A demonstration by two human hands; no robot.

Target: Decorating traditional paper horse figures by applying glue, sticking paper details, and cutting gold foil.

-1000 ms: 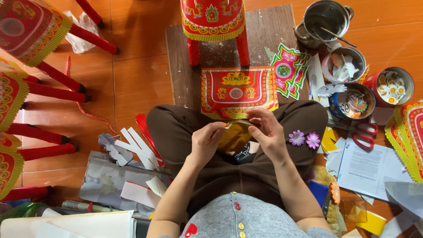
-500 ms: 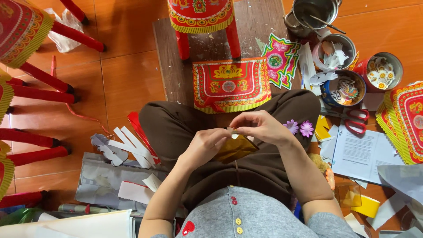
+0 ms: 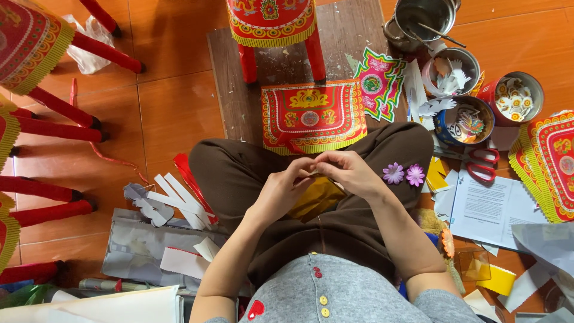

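1. The left hand (image 3: 281, 191) and the right hand (image 3: 350, 173) met over the lap, fingertips pressed together in a pinching grip on something small and pale; it was too hidden between the fingers to name.
2. Just under the hands a folded yellow paper piece (image 3: 317, 197) lay on the dark trousers, seemingly the piece being worked, and it looked unfinished.
3. Two purple paper flowers (image 3: 404, 174) rested on the right knee, apparently made and set aside.
4. In front of the knees a red-and-gold decorated panel (image 3: 312, 116) lay flat on a wooden board (image 3: 353, 36), printed and trimmed but not attached to anything.
5. To the right stood tins of small cut-outs (image 3: 472, 122), red-handled scissors (image 3: 481, 164) and a stack of further red panels (image 3: 553, 164), so plenty of material seemed left to use.
6. To the left, white paper strips (image 3: 179, 200) lay loose on the orange tiled floor (image 3: 167, 113).
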